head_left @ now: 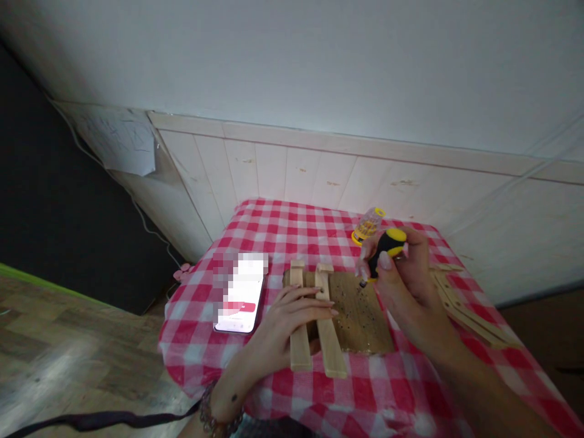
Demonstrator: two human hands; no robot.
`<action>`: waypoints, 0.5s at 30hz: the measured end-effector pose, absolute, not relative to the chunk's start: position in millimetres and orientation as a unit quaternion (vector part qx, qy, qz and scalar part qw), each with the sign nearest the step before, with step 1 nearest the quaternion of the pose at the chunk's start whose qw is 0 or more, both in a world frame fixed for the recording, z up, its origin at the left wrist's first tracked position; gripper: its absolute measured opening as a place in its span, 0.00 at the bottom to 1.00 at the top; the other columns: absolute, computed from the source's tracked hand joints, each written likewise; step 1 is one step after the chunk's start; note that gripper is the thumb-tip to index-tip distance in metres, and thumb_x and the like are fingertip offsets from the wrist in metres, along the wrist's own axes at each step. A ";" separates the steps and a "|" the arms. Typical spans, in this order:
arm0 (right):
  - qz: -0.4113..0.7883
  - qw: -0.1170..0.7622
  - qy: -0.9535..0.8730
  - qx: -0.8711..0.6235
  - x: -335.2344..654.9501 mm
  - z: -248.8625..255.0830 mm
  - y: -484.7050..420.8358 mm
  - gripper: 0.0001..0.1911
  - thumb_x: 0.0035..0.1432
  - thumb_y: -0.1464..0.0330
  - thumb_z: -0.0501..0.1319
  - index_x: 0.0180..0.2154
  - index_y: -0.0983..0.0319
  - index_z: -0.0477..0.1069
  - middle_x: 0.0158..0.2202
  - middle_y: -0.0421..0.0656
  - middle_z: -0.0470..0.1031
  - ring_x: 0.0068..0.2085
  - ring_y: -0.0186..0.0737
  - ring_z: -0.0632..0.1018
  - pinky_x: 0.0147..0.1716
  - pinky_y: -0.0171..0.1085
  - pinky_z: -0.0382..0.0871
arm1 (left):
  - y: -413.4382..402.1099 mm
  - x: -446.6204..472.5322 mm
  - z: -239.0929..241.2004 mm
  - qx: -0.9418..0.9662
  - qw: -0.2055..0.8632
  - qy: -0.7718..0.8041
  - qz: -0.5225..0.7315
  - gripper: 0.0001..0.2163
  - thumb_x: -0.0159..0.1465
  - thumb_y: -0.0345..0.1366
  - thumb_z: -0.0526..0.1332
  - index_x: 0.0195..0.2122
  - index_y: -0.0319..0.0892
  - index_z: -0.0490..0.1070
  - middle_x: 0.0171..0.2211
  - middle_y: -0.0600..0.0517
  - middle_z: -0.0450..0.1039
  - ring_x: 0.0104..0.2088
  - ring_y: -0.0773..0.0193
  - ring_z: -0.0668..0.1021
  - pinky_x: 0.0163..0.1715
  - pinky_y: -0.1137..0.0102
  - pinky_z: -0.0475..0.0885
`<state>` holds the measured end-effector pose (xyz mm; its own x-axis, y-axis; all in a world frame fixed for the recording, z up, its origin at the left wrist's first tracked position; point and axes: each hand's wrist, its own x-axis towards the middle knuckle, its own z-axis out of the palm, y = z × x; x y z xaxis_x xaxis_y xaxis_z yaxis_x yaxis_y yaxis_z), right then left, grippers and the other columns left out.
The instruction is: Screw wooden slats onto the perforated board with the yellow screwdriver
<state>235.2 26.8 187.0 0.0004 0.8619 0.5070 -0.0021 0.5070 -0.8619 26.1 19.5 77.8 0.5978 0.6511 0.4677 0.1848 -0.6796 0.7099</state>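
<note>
Right hand (413, 299): fingers wrapped round screwdriver (387, 246), bit near board (365, 325), contact unclear. Left hand (289, 313): fingers over and gripping 2 wooden strips (334, 353), atop board on desk (292, 228). Likely tool-positioning step; next move calls for steady strips, bit lined up.

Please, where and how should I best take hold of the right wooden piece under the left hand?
Probably pinch the right wooden piece by its long edges at the near end, from the person's side: that end juts past the board, uncovered, while the left hand covers the middle.
</note>
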 end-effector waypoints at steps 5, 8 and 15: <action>0.537 0.646 -0.466 -0.277 210.1 183.3 33.7 0.15 0.60 0.54 0.70 0.36 0.55 0.69 0.20 0.30 0.57 0.20 0.33 0.55 0.21 0.34 0.59 | 22.9 26.7 74.4 0.852 0.299 0.251 0.349 0.14 0.68 0.43 0.70 0.53 0.51 0.81 0.55 0.50 0.83 0.64 0.48 0.75 0.65 0.52 0.66; 0.593 0.623 -0.450 -0.242 209.3 168.1 33.5 0.25 0.62 0.49 0.68 0.26 0.56 0.62 0.15 0.27 0.49 0.17 0.30 0.47 0.17 0.31 0.49 | 23.1 27.5 74.4 0.847 0.304 0.261 0.348 0.12 0.67 0.44 0.70 0.51 0.52 0.83 0.53 0.50 0.84 0.63 0.49 0.76 0.64 0.53 0.68; 0.638 0.590 -0.455 -0.194 207.1 148.0 26.2 0.27 0.64 0.46 0.65 0.24 0.56 0.60 0.15 0.27 0.49 0.16 0.30 0.46 0.16 0.31 0.46 | 23.6 28.5 72.9 0.838 0.324 0.262 0.353 0.11 0.67 0.43 0.72 0.50 0.51 0.84 0.50 0.48 0.86 0.60 0.47 0.78 0.62 0.51 0.70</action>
